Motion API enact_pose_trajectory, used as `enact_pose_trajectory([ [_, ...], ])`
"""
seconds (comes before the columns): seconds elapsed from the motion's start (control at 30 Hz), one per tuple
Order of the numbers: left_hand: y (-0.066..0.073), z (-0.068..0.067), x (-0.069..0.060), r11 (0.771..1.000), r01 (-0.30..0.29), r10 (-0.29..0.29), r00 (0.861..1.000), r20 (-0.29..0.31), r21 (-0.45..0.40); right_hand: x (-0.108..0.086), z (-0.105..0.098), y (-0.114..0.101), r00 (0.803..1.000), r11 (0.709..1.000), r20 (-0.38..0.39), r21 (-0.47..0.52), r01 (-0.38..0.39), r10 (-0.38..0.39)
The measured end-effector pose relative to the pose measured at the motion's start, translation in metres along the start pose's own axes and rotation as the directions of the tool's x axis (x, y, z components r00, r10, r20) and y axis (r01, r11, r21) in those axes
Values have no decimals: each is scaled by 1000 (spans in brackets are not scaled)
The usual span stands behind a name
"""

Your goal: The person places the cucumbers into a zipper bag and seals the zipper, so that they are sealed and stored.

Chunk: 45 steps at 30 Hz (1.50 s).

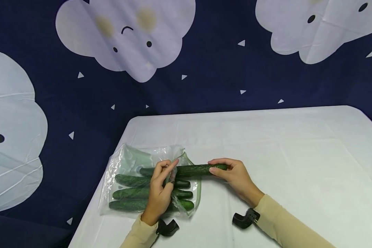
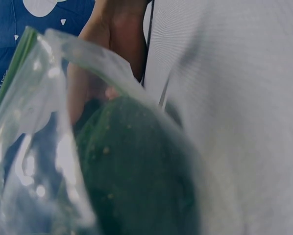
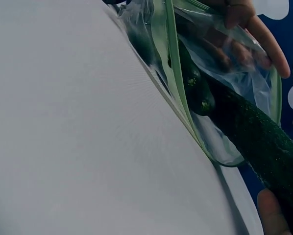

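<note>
A clear zip bag (image 1: 130, 155) with a green seal strip lies on the table with several cucumbers (image 1: 131, 193) side by side inside it. My right hand (image 1: 235, 175) grips one end of another cucumber (image 1: 193, 170), whose far end reaches into the bag's mouth. My left hand (image 1: 159, 196) holds the bag's upper film near the mouth, lifting it, with one finger pointing out. In the right wrist view, the held cucumber (image 3: 264, 132) passes between the bag's parted edges, and a fingertip (image 3: 271, 210) presses its side. Bag film and a cucumber (image 2: 136, 166) fill much of the left wrist view.
A white cloth covers the table (image 1: 282, 144). Behind it hangs a dark blue curtain (image 1: 210, 69) with white clouds and small triangles. Black camera mounts (image 1: 246, 218) sit on both wrists.
</note>
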<state>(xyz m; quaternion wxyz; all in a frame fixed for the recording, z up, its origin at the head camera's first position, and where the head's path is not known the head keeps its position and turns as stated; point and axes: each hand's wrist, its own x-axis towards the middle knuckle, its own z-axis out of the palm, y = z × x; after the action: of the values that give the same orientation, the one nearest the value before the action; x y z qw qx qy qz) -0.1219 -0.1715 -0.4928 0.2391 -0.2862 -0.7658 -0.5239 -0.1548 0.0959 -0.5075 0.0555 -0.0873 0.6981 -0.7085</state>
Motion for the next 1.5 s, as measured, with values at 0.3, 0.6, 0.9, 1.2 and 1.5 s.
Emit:
enact_pose_trajectory([
  [0.3,-1,4,2,1000,-13,13,1000,3,-6,7,3,3,1000,998,30,-70,-1,3],
  [0.6,-1,1,1,1000,-8,8,1000,6,0,17,22,6,998,996,56,-80,26,-21],
  [0.9,1,0,0,1000,8,-8,1000,-4,5,21,42,7,993,975,83,-196,101,-86],
  [1.2,0,1,-5,999,35,-35,999,-11,18,17,36,9,966,905,119,-339,259,-232],
  [1.5,1,-1,0,1000,14,-14,1000,-11,-2,26,12,5,930,866,293,-381,325,-220],
])
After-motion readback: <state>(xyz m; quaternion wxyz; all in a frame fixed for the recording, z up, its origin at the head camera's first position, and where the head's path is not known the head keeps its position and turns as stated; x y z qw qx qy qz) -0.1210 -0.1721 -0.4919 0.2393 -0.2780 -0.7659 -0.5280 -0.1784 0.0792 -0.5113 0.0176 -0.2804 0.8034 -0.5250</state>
